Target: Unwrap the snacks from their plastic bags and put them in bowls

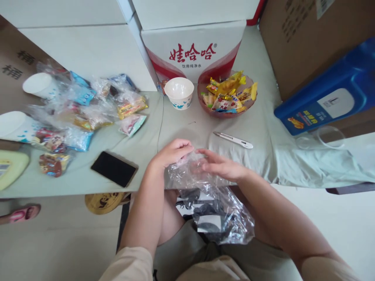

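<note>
A clear plastic bag [225,218] hangs from the table edge down over my lap, its upper part crumpled between my hands. My left hand [173,153] is closed on the bag's upper left side, with thumb and fingers together. My right hand [224,166] grips the upper right side, thumb and forefinger a little apart with film between them; some of its fingertips show only through the plastic. Just beyond the right hand lies a white and grey pen-shaped cutter [233,139]. A black phone [114,168] rests left of my left hand.
A patterned paper bowl [179,93] and a pinkish bowl of wrapped snacks [202,107] stand before a white carton [193,50]. Bagged snacks [88,113] and paper cups [14,127] crowd the left. A blue jug [331,89] and clear cup [331,137] are right.
</note>
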The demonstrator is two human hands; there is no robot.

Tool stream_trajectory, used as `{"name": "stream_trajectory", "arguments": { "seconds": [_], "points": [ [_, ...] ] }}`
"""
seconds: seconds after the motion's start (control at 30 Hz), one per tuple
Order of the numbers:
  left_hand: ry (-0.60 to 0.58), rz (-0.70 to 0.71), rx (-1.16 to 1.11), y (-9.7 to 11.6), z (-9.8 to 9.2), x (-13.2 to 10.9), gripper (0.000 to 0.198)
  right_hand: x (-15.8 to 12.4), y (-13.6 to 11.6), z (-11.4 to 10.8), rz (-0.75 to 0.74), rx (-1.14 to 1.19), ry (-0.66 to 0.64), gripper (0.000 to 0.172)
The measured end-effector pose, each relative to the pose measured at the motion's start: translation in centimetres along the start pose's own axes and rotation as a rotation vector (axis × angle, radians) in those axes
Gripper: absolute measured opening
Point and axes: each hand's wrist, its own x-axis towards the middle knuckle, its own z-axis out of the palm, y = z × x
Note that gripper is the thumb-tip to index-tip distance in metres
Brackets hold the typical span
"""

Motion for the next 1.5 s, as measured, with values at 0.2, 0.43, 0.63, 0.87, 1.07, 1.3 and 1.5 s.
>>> {"name": "stream_trajectory", "arguments": {
  "seconds": [0.2,0.43,0.63,0.87,1.07,1.3,1.5],
  "points": [
    [-0.032,0.055,-0.016,-0.2,0.1,-0.1,0.03,0.9,0.8,0.5,-0.103,-0.335,0.034,0.031],
    [0.009,0.168,-0.283,-0.6,0.0,0.7,0.034,0.8,0.1,-0.4,-0.425,-0.372,0.154,0.017],
    [0.158,0.364,-0.854,0.1,-0.8,0.7,0.057,0.2,-0.4,-0.8,-0.475,0.003,0.367,0.03],
    [-0.136,0.172,-0.643,0.0,3.0,2.3,0.075,1.3,-1.0,-1.0,-0.453,-0.099,0.693,0.036],
    [0.073,0.056,-0.345,0.1,3.9,3.0,0.026,0.7,-0.9,-1.4,-0.362,-0.224,0.527,0.037],
    [0.105,0.047,-0.338,0.4,2.2,2.5,0.031,0.4,-1.1,-2.1,-0.416,-0.14,0.565,0.033],
    [0.1,0.126,-0.4,0.2,2.0,2.4,0.042,0.7,-0.9,-2.4,-0.486,0.062,0.518,0.02]
  ]
}}
